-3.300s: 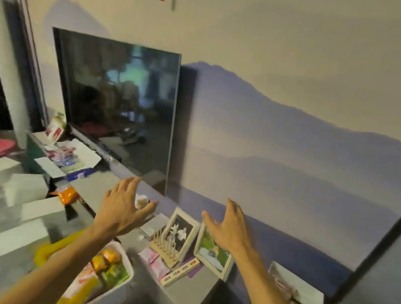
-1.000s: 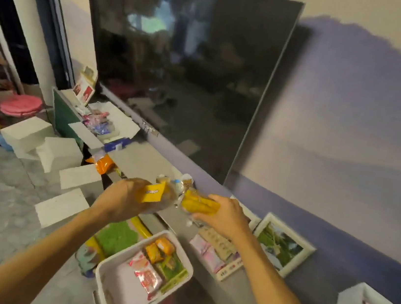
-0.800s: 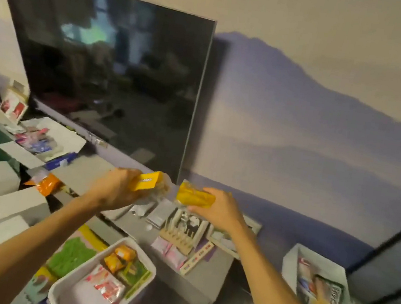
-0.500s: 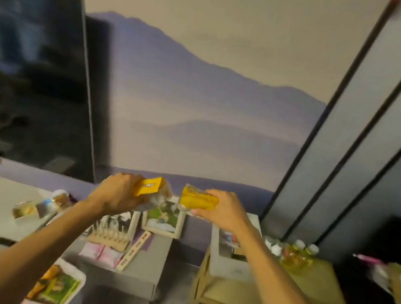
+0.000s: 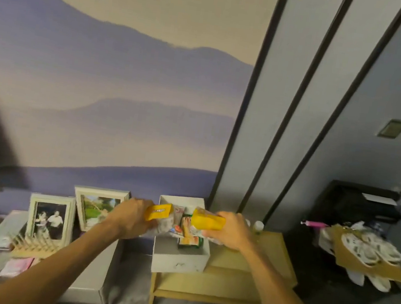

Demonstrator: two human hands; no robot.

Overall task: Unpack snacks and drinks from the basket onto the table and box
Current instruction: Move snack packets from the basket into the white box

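Now: two snack packets over the box

Yellow-labelled snack packet (image 5: 158, 212) in left hand (image 5: 130, 219), fingers curled round it. Second yellow packet (image 5: 207, 221) gripped likewise in right hand (image 5: 230, 233). Both are held just above the open white box (image 5: 179, 261), which has packets inside. The box stands on the low wooden table (image 5: 227, 282). Left of it: grey cabinet (image 5: 88, 280) with two framed photos (image 5: 49, 218).

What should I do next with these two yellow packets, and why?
Probably lower both into the white box and let go: the left hand and right hand each grip a yellow packet just above its open top, where snacks already lie.
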